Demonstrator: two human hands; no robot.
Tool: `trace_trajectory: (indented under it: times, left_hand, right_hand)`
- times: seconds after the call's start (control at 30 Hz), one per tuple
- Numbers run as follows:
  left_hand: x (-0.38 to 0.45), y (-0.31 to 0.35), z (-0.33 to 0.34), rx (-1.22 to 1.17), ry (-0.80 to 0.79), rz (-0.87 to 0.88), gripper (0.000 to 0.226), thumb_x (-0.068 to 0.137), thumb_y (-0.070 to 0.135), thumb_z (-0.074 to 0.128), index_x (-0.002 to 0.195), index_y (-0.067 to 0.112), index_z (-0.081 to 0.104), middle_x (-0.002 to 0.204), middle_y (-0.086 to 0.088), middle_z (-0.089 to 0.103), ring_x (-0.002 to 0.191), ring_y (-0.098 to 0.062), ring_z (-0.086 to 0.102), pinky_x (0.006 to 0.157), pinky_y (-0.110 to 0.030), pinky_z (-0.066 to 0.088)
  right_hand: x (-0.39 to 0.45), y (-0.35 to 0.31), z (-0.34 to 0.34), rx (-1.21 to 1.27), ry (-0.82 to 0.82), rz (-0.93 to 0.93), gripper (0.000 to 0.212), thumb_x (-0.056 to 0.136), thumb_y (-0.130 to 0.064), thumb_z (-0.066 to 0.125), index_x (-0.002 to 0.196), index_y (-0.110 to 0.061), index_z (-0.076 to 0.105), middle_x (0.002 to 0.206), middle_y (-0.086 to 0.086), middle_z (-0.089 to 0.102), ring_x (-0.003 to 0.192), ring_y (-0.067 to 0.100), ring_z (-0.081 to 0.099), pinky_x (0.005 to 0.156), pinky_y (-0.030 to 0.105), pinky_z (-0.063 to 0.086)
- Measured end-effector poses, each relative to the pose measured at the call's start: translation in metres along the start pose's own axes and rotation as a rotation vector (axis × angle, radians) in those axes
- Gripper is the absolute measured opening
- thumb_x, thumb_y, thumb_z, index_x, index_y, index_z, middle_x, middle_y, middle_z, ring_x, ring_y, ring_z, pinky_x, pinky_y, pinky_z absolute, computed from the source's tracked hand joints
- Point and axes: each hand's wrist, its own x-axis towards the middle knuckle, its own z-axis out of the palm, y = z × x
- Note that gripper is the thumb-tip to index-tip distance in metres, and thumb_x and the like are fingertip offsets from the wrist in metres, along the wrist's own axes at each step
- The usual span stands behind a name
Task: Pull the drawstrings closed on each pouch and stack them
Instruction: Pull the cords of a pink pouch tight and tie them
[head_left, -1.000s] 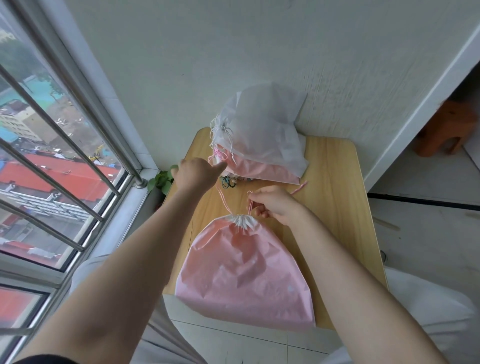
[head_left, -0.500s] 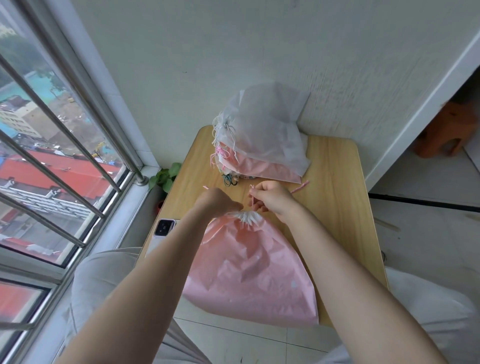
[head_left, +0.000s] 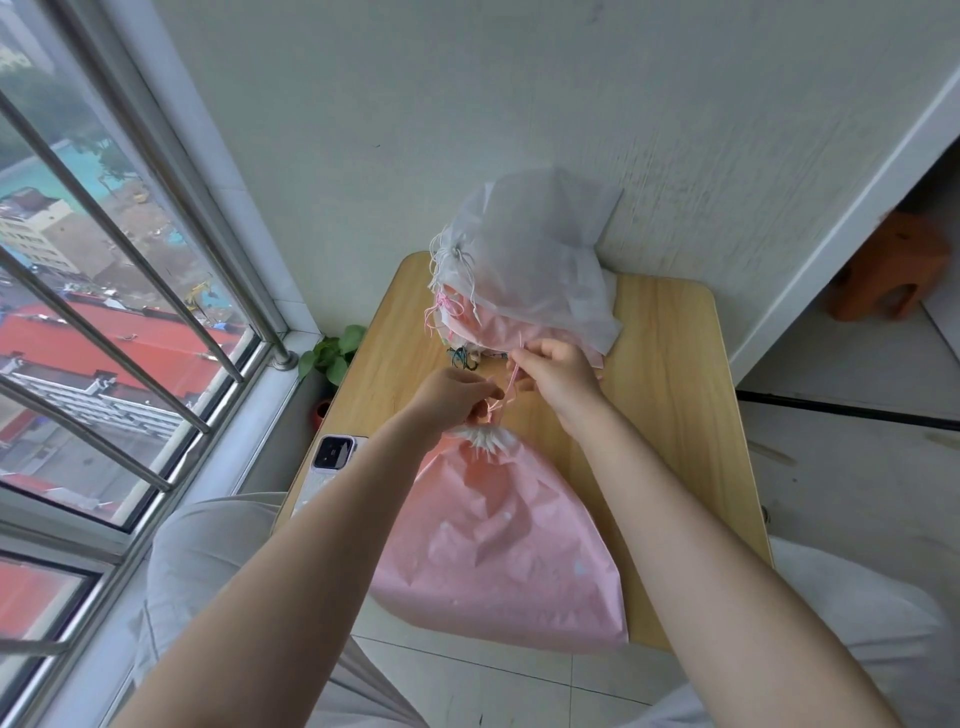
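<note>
Both hands (head_left: 556, 379) just above pink pouch (head_left: 498, 540)

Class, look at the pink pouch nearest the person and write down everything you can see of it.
The pink pouch is a large, crinkled bag of thin matte material, lying flat on the wooden table with its bottom edge overhanging the near side. Its mouth is gathered shut into white pleats, pointing away from the person. Thin pink drawstrings rise from it: the left hand pinches them just above the mouth, the right hand holds them higher up.
</note>
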Motion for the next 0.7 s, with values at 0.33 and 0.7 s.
trace_trajectory:
  times: [0.33, 0.7]
  left_hand:
    - [-0.004, 0.009, 0.001, -0.059, -0.183, 0.074, 0.032, 0.096, 0.030, 0.059, 0.072, 0.013, 0.073, 0.055, 0.005, 0.053, 0.053, -0.011, 0.042, 0.063, -0.023, 0.041]
    - [0.011, -0.008, -0.001, -0.207, 0.092, 0.005, 0.017, 0.093, 0.019, 0.065, 0.087, 0.008, 0.077, 0.063, 0.000, 0.068, 0.052, -0.007, 0.055, 0.055, -0.017, 0.047]
  right_hand:
    - [-0.010, -0.023, 0.001, -0.186, -0.187, -0.033, 0.024, 0.096, -0.027, 0.057, 0.083, -0.011, 0.070, 0.069, 0.005, 0.065, 0.055, 0.018, 0.060, 0.046, 0.029, 0.051]
    - [-0.027, -0.054, -0.045, -0.702, -0.767, 0.159, 0.021, 0.091, -0.028, 0.065, 0.090, -0.009, 0.073, 0.054, -0.003, 0.047, 0.046, 0.014, 0.035, 0.046, 0.025, 0.029]
